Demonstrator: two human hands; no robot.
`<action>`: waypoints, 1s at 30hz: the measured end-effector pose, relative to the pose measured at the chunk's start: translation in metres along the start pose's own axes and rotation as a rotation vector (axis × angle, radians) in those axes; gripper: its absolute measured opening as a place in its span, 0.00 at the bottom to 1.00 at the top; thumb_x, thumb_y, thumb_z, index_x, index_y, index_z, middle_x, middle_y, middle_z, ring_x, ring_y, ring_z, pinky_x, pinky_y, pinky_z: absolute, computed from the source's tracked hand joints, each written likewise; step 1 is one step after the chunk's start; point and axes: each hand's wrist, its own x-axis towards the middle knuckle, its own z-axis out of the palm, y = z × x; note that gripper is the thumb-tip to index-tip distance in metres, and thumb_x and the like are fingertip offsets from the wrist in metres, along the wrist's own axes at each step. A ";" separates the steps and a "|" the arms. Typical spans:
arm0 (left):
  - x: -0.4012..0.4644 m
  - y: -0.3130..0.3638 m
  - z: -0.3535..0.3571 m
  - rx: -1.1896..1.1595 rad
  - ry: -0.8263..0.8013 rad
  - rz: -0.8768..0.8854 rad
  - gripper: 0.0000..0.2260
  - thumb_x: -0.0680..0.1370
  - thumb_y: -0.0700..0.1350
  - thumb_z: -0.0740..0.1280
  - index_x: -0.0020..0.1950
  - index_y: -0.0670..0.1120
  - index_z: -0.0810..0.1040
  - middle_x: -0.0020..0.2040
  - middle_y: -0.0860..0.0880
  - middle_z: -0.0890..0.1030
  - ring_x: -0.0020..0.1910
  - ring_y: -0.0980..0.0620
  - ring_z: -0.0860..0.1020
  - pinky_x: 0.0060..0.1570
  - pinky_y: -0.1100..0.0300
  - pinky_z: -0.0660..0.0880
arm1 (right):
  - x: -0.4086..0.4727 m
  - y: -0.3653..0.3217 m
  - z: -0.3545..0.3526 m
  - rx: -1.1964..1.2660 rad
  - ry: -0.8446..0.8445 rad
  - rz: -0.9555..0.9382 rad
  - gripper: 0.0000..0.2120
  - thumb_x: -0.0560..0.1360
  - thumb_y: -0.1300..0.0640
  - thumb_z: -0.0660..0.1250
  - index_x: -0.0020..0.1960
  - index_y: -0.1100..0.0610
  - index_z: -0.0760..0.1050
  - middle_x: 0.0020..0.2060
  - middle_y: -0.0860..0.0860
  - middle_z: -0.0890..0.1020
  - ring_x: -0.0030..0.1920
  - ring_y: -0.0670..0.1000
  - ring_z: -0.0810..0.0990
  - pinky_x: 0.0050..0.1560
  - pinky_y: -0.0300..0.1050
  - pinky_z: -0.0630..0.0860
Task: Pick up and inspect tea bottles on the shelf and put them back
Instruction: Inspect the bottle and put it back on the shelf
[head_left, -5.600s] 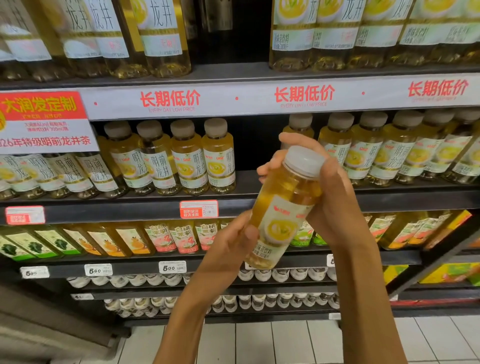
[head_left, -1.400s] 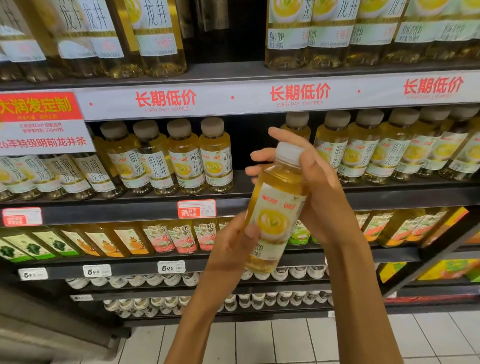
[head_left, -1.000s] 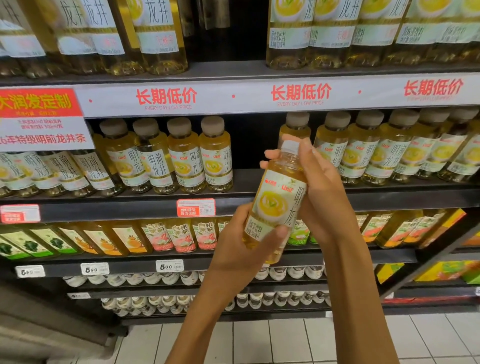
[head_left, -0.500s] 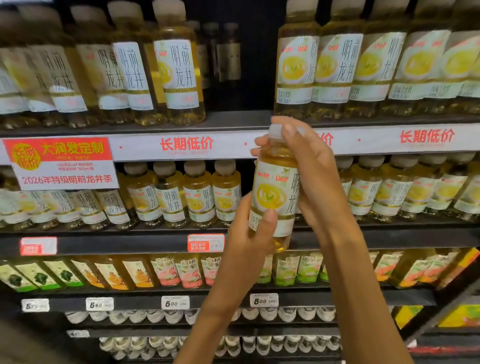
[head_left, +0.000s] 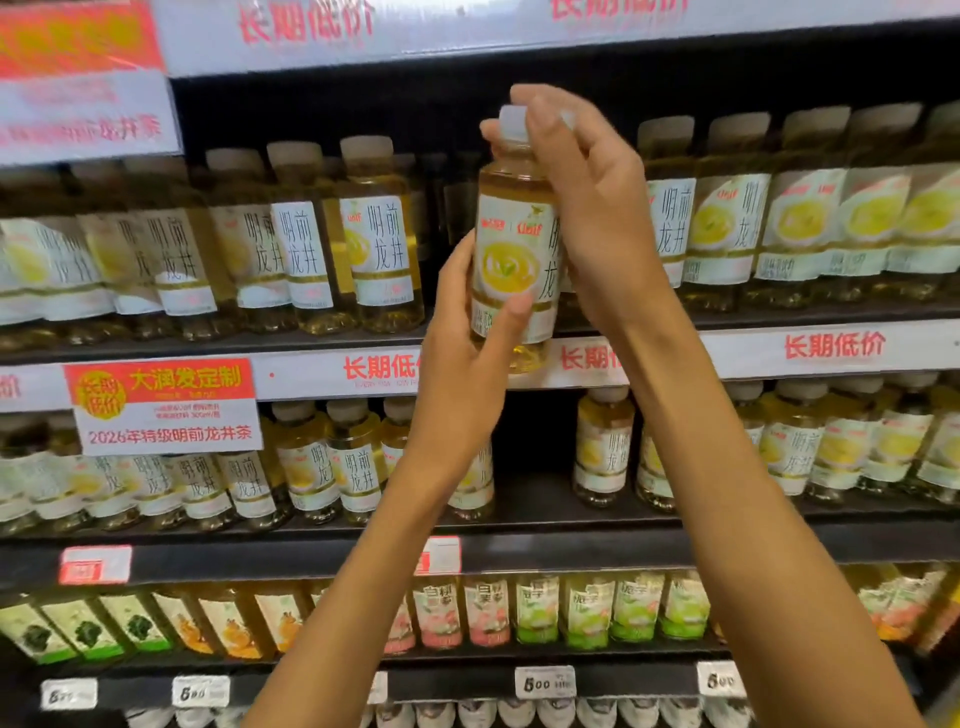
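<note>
Plastic tea bottle (head_left: 514, 260) sits upright at frame centre, left hand (head_left: 462, 353) gripping its base, right hand (head_left: 587, 208) pinching its cap (2 holds); reshelving could topple neighbouring bottles (head_left: 382, 234).

Dark shelf (head_left: 779, 317) — tea bottles (head_left: 384, 244) upright

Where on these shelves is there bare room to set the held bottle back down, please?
There are two free patches: the dark gap on the upper shelf behind the tea bottle, between the left bottle group and the right group, and a similar gap on the shelf below. Everywhere else the rows are packed.
</note>
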 end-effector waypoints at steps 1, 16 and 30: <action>0.005 0.000 -0.002 -0.004 0.002 -0.004 0.24 0.81 0.44 0.62 0.75 0.44 0.60 0.68 0.48 0.73 0.65 0.58 0.73 0.64 0.60 0.73 | 0.004 -0.001 0.001 -0.027 -0.005 -0.005 0.11 0.82 0.59 0.59 0.62 0.59 0.71 0.56 0.57 0.81 0.57 0.53 0.80 0.58 0.48 0.78; 0.041 -0.011 -0.004 -0.013 0.039 -0.164 0.21 0.79 0.40 0.66 0.71 0.41 0.67 0.63 0.46 0.77 0.52 0.61 0.78 0.49 0.69 0.77 | 0.031 0.024 0.002 -0.355 -0.028 0.016 0.12 0.81 0.55 0.60 0.59 0.62 0.72 0.46 0.55 0.79 0.48 0.52 0.80 0.49 0.48 0.79; 0.057 -0.012 -0.001 0.115 0.026 -0.246 0.22 0.79 0.44 0.65 0.72 0.45 0.67 0.64 0.47 0.76 0.59 0.53 0.77 0.59 0.55 0.76 | 0.036 0.030 -0.020 -0.836 -0.088 -0.146 0.22 0.77 0.53 0.67 0.69 0.55 0.69 0.60 0.53 0.75 0.58 0.45 0.71 0.55 0.33 0.68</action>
